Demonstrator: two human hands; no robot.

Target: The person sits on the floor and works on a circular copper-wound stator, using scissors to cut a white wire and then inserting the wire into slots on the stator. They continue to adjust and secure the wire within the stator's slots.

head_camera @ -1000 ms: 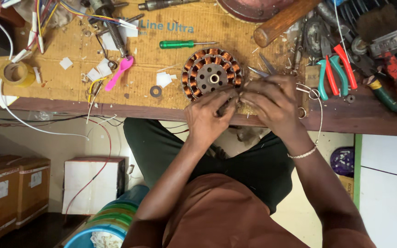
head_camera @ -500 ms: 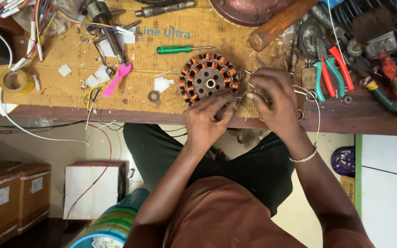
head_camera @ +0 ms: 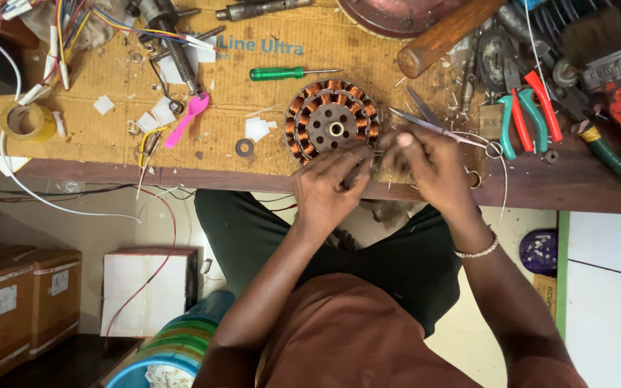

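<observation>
The round metal stator with copper-wound coils lies near the workbench's front edge. Both hands pinch thin wire at its near rim: left hand, right hand. All visible coils look wound, so probably only lead ends remain.

Left hand and right hand pinching wires beside copper-wound stator, scissors nearby

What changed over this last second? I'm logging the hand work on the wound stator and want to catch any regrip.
Little changed. The left hand and right hand stayed together at the near edge of the copper-wound stator, fingers shifting only slightly; no visible regrip or release. The stator, the green screwdriver, the pink spoon and the pliers kept their places on the bench; only the camera view drifted.
</observation>
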